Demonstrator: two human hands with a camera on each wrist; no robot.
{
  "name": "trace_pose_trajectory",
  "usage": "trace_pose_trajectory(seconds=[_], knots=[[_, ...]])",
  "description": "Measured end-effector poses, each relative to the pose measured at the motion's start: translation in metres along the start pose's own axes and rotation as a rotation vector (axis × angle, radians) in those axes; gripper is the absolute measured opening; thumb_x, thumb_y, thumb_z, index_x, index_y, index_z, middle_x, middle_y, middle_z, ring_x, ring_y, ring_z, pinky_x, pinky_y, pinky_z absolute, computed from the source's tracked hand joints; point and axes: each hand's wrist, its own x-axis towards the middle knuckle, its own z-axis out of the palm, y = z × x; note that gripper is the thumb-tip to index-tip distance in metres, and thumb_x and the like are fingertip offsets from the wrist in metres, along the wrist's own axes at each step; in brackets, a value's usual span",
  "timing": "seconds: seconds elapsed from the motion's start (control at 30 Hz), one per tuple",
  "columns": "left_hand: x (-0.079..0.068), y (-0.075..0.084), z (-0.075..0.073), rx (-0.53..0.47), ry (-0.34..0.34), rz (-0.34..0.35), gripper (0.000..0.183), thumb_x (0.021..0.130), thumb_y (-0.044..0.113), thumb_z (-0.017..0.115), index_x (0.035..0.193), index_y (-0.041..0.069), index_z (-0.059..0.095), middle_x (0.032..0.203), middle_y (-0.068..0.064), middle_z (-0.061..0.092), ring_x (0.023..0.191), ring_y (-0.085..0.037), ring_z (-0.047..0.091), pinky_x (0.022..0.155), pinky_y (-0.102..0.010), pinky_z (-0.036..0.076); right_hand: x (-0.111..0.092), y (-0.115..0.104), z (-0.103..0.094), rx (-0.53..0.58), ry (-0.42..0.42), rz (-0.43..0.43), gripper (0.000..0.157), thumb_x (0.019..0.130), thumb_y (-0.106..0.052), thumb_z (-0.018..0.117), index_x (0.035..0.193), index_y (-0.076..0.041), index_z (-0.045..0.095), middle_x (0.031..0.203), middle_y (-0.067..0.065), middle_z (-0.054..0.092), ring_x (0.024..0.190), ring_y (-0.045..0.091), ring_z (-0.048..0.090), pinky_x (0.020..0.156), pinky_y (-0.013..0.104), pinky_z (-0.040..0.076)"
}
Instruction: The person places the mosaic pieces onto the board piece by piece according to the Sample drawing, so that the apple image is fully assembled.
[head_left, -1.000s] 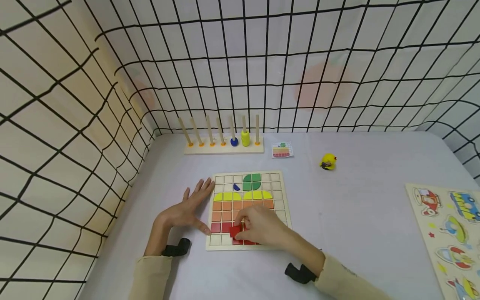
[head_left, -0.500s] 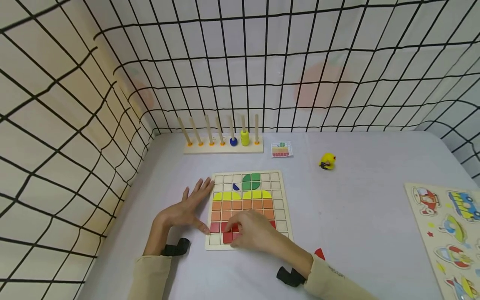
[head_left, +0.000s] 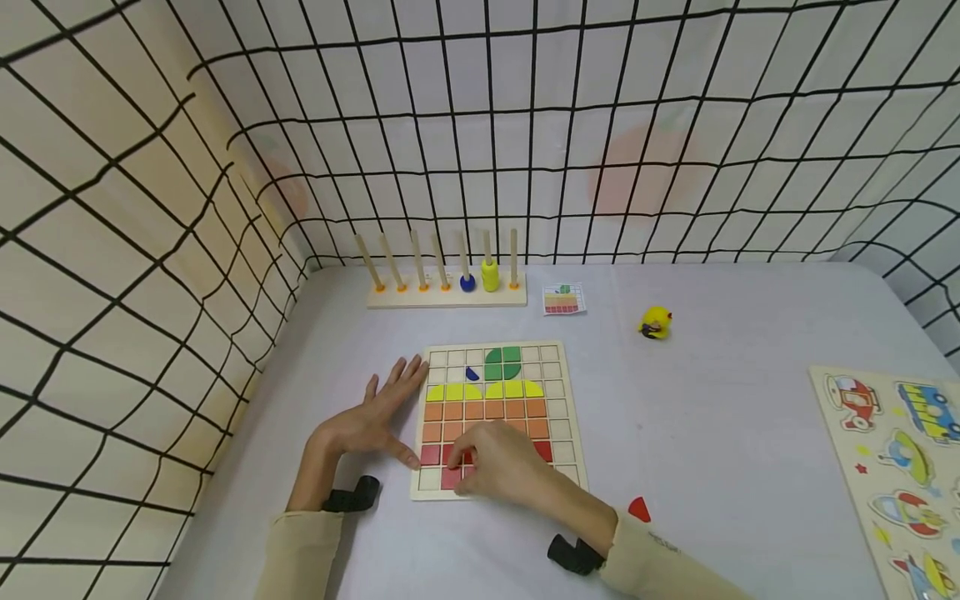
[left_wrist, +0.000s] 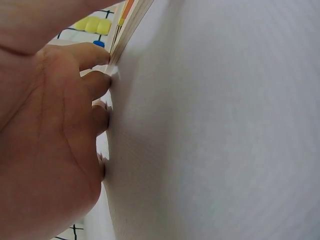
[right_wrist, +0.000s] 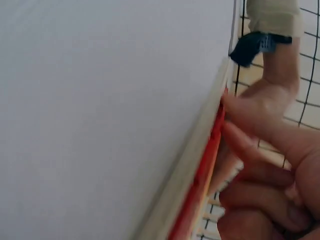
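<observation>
A square wooden grid board [head_left: 564, 429] lies on the table, holding green, yellow, orange and red tiles and one small blue piece. My left hand [head_left: 375, 423] is spread beside its left edge, thumb and fingertips touching the frame; the left wrist view shows the left palm [left_wrist: 50, 130] and fingertips against the board's side. Over the lower rows, my right hand [head_left: 506, 465] pinches a red square tile [head_left: 450, 478] at the bottom row between thumb and forefinger. The right wrist view has these fingertips at the red tiles [right_wrist: 202, 165]. The right hand hides several tiles.
A pegged wooden rack [head_left: 450, 302] with blue and yellow beads stands behind the board. Near it lie a small pattern card [head_left: 564, 298] and a yellow toy duck [head_left: 656, 322]. A red piece [head_left: 639, 509] sits by the right sleeve; a picture puzzle [head_left: 892, 475] lies far right.
My right hand has moved slightly left and down with the red square tile, which now lies lower in the bottom row. The red piece by the sleeve has come into view. The left hand stays put.
</observation>
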Motion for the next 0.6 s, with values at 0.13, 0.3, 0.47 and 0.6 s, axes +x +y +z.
trace_pose_trajectory(seconds=[0.13, 0.3, 0.47, 0.6], knots=[[0.000, 0.000, -0.001, -0.004, -0.003, 0.011, 0.143, 0.062, 0.035, 0.100, 0.168, 0.012, 0.006, 0.175, -0.015, -0.008, 0.161, -0.040, -0.018, 0.122, -0.070, -0.017, -0.013, 0.009, -0.022, 0.043, -0.020, 0.023, 0.018, 0.081, -0.017, 0.087, 0.098, -0.017, 0.081, 0.059, -0.010, 0.047, 0.056, 0.004, 0.042, 0.050, 0.019, 0.029], [0.002, 0.002, -0.002, -0.009, -0.006, 0.016, 0.144, 0.062, 0.033, 0.100, 0.168, 0.012, 0.005, 0.175, -0.015, -0.009, 0.161, -0.039, -0.019, 0.123, -0.070, -0.018, -0.051, 0.043, -0.068, 0.075, -0.003, 0.132, 0.021, 0.084, -0.017, 0.085, 0.104, -0.014, 0.079, 0.053, -0.008, 0.033, 0.048, 0.007, 0.031, 0.049, 0.019, 0.022], [0.002, 0.002, -0.001, 0.000, -0.007, 0.004, 0.144, 0.062, 0.034, 0.100, 0.168, 0.013, 0.005, 0.176, -0.013, -0.008, 0.161, -0.038, -0.018, 0.123, -0.069, -0.017, -0.099, 0.088, -0.098, 0.082, -0.073, 0.243, 0.030, 0.077, -0.023, 0.091, 0.101, -0.016, 0.076, 0.056, -0.008, 0.034, 0.050, 0.004, 0.030, 0.050, 0.020, 0.025], [0.001, 0.001, -0.001, -0.002, -0.003, 0.000, 0.144, 0.061, 0.034, 0.100, 0.168, 0.014, 0.005, 0.176, -0.013, -0.008, 0.161, -0.038, -0.018, 0.124, -0.068, -0.017, -0.128, 0.112, -0.102, 0.145, -0.144, 0.232, 0.035, 0.072, -0.023, 0.092, 0.100, -0.017, 0.072, 0.061, -0.009, 0.036, 0.055, 0.001, 0.034, 0.052, 0.021, 0.029]])
